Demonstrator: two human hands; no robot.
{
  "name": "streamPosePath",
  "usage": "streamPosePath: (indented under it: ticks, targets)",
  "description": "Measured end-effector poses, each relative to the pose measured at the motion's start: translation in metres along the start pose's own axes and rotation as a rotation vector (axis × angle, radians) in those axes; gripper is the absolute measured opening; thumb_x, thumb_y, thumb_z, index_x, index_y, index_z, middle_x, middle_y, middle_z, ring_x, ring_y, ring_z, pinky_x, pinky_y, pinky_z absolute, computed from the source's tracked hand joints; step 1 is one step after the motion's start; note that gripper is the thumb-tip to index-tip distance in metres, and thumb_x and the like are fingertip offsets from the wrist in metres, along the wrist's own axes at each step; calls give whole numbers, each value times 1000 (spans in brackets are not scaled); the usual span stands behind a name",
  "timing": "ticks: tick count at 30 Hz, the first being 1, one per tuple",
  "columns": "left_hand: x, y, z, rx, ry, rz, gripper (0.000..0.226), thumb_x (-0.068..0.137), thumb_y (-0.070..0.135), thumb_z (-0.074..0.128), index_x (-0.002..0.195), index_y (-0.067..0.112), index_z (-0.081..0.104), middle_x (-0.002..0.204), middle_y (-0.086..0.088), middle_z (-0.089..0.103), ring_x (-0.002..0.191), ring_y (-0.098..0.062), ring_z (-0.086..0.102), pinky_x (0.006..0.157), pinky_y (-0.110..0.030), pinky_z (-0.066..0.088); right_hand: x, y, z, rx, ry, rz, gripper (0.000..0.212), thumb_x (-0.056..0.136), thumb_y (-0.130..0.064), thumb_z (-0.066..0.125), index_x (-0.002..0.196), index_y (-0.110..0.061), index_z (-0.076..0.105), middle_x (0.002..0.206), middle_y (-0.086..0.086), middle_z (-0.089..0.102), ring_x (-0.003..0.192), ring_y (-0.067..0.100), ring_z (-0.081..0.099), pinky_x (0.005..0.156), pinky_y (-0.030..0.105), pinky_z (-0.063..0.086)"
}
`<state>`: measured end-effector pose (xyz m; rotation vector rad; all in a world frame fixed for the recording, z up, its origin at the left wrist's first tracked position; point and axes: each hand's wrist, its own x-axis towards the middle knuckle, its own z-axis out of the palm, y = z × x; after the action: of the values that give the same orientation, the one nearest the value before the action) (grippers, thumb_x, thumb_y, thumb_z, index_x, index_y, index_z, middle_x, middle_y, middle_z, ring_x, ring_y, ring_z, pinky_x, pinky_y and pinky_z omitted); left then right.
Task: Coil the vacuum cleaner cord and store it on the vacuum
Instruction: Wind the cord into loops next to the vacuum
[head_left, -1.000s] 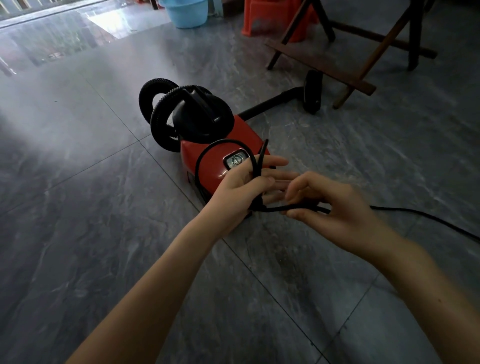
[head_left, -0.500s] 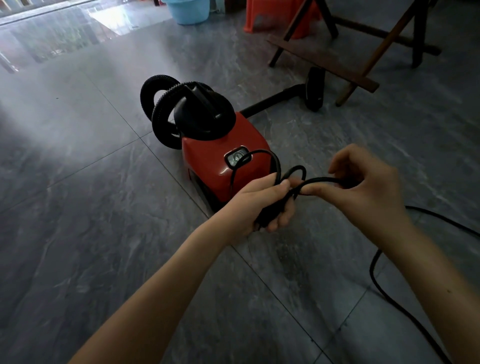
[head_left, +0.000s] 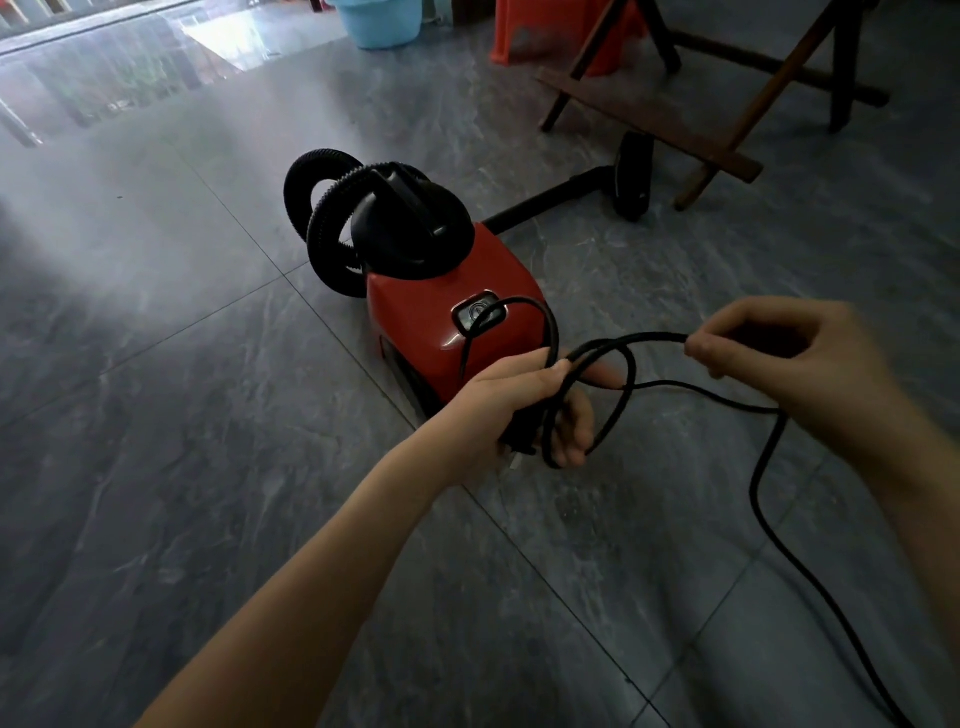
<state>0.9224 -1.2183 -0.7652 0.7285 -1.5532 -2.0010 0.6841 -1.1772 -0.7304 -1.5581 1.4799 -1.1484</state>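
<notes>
your left hand (head_left: 511, 410) sat at the centre of the frame, its fingers (head_left: 569, 436) curled round a small bundle of black cord (head_left: 626, 382), with the thumb pressed along the top of the loops. one loop rose from that fist up over the rear of the red vacuum (head_left: 452, 317); another bulged out to the right of your knuckles. what looked like the plug hung below the fist, though it was too dark to be sure.

your right hand (head_left: 784, 358), at the right of the frame, pinched the cord between the thumb and bent forefinger, the other fingers folded loosely into the palm. the stretch between your two hands ran nearly taut. from under the right wrist the cord dropped to the grey tiled floor (head_left: 208, 415) and trailed off to the lower right corner.

the vacuum stood on the floor just above your left hand, its ribbed black hose (head_left: 324, 218) coiled at the far end, and its wand (head_left: 545, 202) reached toward the wooden stand (head_left: 675, 130) in the upper right. a blue bucket (head_left: 374, 21) and an orange stool (head_left: 550, 36) lined the top edge.
</notes>
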Motion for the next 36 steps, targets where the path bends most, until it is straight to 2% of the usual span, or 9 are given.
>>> streamPosePath:
  ticks: [4, 11, 15, 20, 24, 27, 30, 32, 36]
  targets:
    - [0, 3, 6, 36, 39, -23, 47, 106, 29, 26, 116, -3, 59, 66, -9, 59, 52, -19, 59, 52, -27, 50, -2, 1, 7, -9, -37, 11, 11, 73, -25, 75, 74, -14, 74, 71, 8, 70, 66, 12, 65, 61, 16, 50]
    - [1, 1, 11, 173, 32, -18, 24, 104, 22, 43, 98, 6, 59, 61, -1, 56, 48, -12, 56, 51, -25, 48, 1, 4, 25, -87, -147, -49, 25, 73, -36, 71, 74, -11, 71, 64, 6, 63, 58, 6, 55, 54, 16, 41]
    - [1, -1, 12, 84, 27, 10, 19, 100, 21, 44, 98, 5, 55, 56, 2, 38, 40, -6, 40, 44, -19, 36, -1, 14, 36, -112, -23, -60, 29, 76, -43, 69, 80, -15, 63, 69, 6, 59, 59, 6, 51, 54, 16, 39]
    - [2, 3, 13, -122, -51, -2, 23, 100, 21, 40, 84, 9, 49, 51, 3, 31, 34, -4, 33, 37, -15, 30, 0, 27, 54, 30, 97, -69, 35, 80, -52, 63, 108, -34, 54, 104, -14, 58, 95, 1, 57, 77, 17, 48]
    - [4, 8, 18, -217, -185, -7, 23, 100, 23, 37, 78, 15, 39, 50, 6, 33, 34, -3, 31, 36, -16, 26, 3, 23, 60, 218, -52, -164, 39, 95, -32, 55, 132, -19, 52, 129, -10, 59, 123, 6, 54, 93, 18, 46]
    - [4, 13, 15, -312, -307, -37, 24, 98, 24, 44, 77, 15, 39, 49, 6, 33, 33, -1, 33, 34, -13, 26, 5, 20, 60, 300, -182, -201, 39, 98, -27, 45, 136, -20, 49, 135, -14, 57, 131, 4, 48, 101, 18, 41]
    - [5, 13, 14, -389, -431, -67, 25, 94, 28, 51, 77, 15, 40, 50, 2, 27, 33, -3, 31, 34, -12, 26, 10, 20, 58, 325, -289, -211, 46, 95, -39, 49, 139, -23, 48, 145, -5, 50, 140, 13, 39, 113, 38, 32]
    - [5, 11, 12, -445, -511, -92, 24, 93, 27, 54, 76, 14, 43, 50, 2, 27, 33, -7, 26, 33, -13, 24, 13, 20, 56, 331, -345, -195, 48, 92, -38, 50, 137, -22, 49, 146, -2, 48, 140, 16, 38, 114, 45, 30]
    - [5, 8, 7, -507, -601, -122, 23, 93, 24, 56, 75, 14, 46, 50, 2, 30, 32, -7, 27, 32, -16, 23, 16, 20, 52, 339, -394, -192, 40, 89, -32, 53, 122, -11, 46, 142, 1, 52, 135, 18, 45, 109, 36, 38]
